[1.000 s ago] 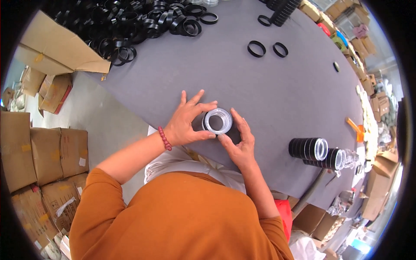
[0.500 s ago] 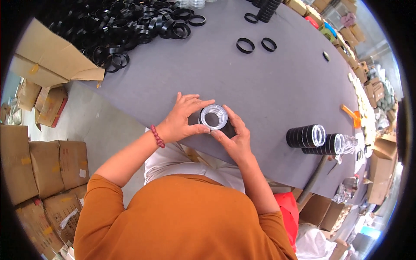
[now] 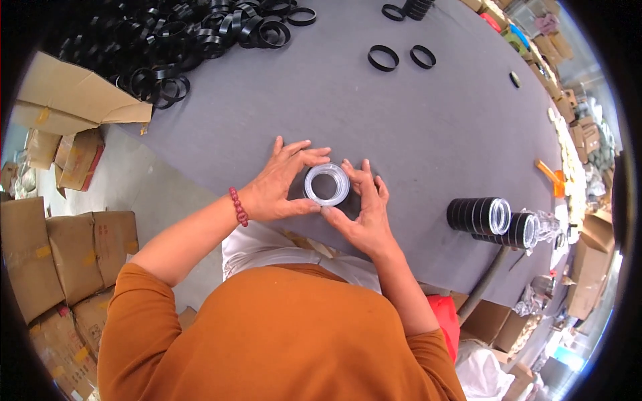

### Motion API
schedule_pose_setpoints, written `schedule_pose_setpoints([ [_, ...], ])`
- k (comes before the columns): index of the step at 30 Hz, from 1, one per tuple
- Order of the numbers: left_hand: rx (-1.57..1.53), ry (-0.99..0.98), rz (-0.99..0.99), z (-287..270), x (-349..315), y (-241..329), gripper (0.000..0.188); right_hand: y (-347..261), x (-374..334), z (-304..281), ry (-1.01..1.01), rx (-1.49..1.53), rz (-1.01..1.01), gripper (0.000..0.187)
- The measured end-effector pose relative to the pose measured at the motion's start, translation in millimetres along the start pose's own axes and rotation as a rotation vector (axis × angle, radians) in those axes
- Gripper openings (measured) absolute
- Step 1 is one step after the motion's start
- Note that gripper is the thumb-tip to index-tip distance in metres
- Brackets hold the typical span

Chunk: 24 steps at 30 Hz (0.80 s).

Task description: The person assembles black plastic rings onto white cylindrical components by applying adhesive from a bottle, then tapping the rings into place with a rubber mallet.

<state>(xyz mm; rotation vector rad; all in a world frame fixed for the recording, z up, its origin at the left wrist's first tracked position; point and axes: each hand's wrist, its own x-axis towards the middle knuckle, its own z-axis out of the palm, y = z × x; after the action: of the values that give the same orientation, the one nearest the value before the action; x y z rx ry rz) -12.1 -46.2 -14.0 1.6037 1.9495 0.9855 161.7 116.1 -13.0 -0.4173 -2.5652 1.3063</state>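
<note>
Near the front edge of the grey table, a clear round ring-shaped piece, like a short clear plastic collar, sits between my hands. My left hand, with a red bead bracelet at its wrist, grips it from the left, thumb at the near side and fingers at the far side. On the other side my right hand curls around it, its thumb close to the left thumb. Through its middle a dark round area shows. Whether the piece rests on the table or is slightly raised, I cannot tell.
A large heap of black rings covers the far left. Two loose black rings lie farther back. At right lie stacks of black-banded clear pieces, with an orange tool beyond them. Cardboard boxes stand at left.
The clear piece has tilted, and its opening now faces more upward. My right fingers have lifted and spread a little at its far side. The whole view has shifted slightly.
</note>
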Motion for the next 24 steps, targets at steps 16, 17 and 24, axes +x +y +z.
schedule_pose_setpoints([
  [16, 0.067, 0.585, -0.122, 59, -15, 25, 0.072, 14, -10, 10, 0.167, 0.077, -0.09, 0.056],
  [17, 0.075, 0.573, -0.074, 52, -17, 18, 0.071, 13, -11, 12, 0.186, 0.099, -0.109, 0.058],
  [24, 0.018, 0.116, -0.029, 2, -2, 2, 0.072, 4, -7, 12, 0.141, 0.051, -0.067, 0.075],
])
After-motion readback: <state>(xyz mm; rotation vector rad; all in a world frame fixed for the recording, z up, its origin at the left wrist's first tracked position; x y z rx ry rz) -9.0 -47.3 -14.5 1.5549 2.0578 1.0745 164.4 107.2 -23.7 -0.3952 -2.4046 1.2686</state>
